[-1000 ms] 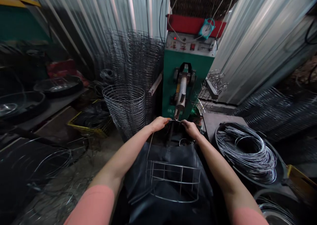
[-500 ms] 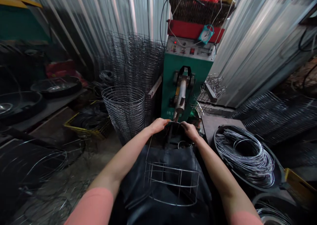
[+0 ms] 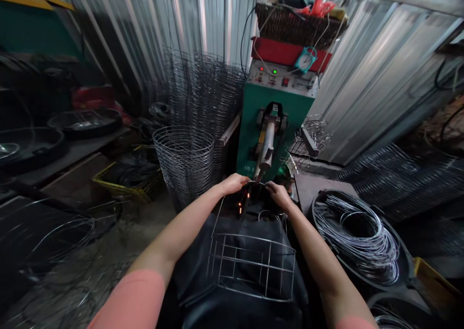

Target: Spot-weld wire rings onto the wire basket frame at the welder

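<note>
Metal wire (image 3: 261, 183) between the fingers (image 3: 244, 179)

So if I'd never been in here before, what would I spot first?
Probably the tiny orange sparks glowing just below the left hand, in front of the green spot welder. Next, perhaps the lit red light and green light near the machine's top. Then maybe the big coil of shiny wire in the black tub at the picture's right.
</note>
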`<state>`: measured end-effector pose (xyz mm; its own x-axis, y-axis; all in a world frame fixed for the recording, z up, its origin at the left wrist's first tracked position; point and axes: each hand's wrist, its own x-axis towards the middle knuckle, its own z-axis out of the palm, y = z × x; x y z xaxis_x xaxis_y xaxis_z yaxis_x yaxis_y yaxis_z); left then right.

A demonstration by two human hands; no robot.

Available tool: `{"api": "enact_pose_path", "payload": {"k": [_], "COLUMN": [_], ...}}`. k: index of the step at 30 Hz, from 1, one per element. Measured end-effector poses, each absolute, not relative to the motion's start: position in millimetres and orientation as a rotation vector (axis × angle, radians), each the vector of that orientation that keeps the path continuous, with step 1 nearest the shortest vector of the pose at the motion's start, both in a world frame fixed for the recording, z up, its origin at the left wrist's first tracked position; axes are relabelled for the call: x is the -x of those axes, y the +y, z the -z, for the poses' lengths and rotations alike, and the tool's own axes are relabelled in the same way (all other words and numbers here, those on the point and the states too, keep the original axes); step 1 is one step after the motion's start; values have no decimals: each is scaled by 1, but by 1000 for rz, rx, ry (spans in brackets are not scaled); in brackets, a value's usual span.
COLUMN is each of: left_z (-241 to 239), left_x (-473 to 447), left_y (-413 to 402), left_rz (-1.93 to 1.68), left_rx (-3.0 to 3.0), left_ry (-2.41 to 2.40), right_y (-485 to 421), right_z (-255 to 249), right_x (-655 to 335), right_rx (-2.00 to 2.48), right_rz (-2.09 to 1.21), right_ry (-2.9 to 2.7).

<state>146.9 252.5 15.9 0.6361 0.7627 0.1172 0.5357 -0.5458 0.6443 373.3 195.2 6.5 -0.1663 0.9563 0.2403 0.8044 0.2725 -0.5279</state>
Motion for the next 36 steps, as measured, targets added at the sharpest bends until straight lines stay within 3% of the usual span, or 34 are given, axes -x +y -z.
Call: {"api": "enact_pose_path", "payload": {"k": [18, 23, 27, 36], "left_z": [-27, -33, -44, -87], "left_x": [-146, -146, -145, -129], "left_y": [258, 257, 250, 197], "left_rz": [-396, -378, -350, -287], "left_rx": [-2312, -2302, -2286, -2016], "left_ry": [988, 1016, 1039, 956], "right_y": [195, 187, 171, 135], "right_z": [-12, -11, 3, 26], "right_x": [-371, -374, -381, -385], "right_rx": [1611, 1589, 1553, 1393], "right_rz": [-586, -894, -1101, -1121], "right_ry": [-1843, -1607, -1402, -1412]}}
